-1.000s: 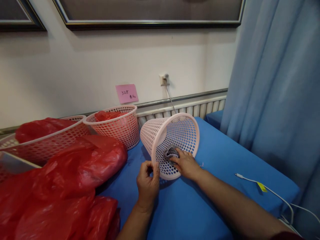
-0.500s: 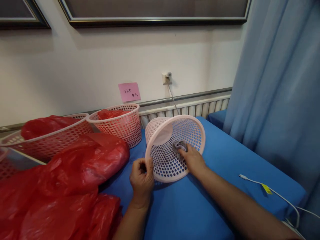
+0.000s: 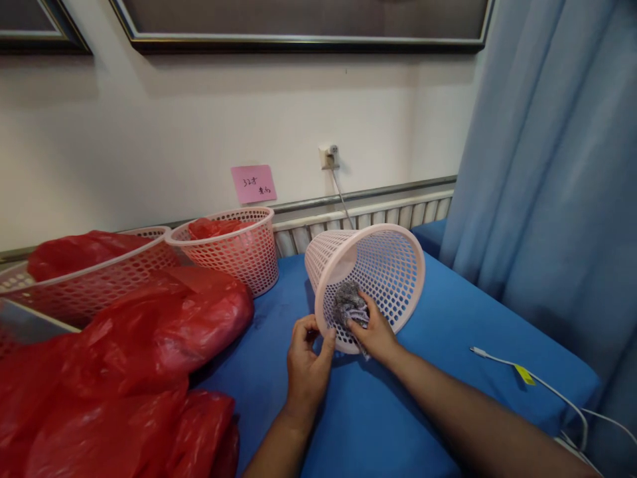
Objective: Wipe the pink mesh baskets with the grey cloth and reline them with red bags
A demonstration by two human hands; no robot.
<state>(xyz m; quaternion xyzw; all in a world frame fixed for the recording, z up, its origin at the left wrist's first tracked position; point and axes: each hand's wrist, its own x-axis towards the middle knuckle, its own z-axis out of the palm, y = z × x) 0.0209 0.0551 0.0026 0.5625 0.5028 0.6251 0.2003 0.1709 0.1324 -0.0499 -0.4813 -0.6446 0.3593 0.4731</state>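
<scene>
A pale pink perforated plastic basket (image 3: 419, 265) lies on its side on the blue-covered table (image 3: 478, 398), its mouth facing me. My left hand (image 3: 309, 362) pinches the lower left of its rim between thumb and fingers. Inside the mouth, my right hand (image 3: 375, 332) grips a bunched grey cloth (image 3: 348, 302) against the lower inner wall. Part of the cloth hangs over the rim near my fingers.
Red plastic bags (image 3: 129, 358) are heaped at the left. Behind them stand a pink basket (image 3: 229, 249) and another pink basket (image 3: 104, 279), both holding red plastic. A white cable (image 3: 542, 385) lies at the right, near a blue curtain (image 3: 537, 166).
The basket has shifted right and turned slightly, with my left hand moving along with its rim. The cloth in my right hand has come down and left, nearer the rim, and more of it shows.
</scene>
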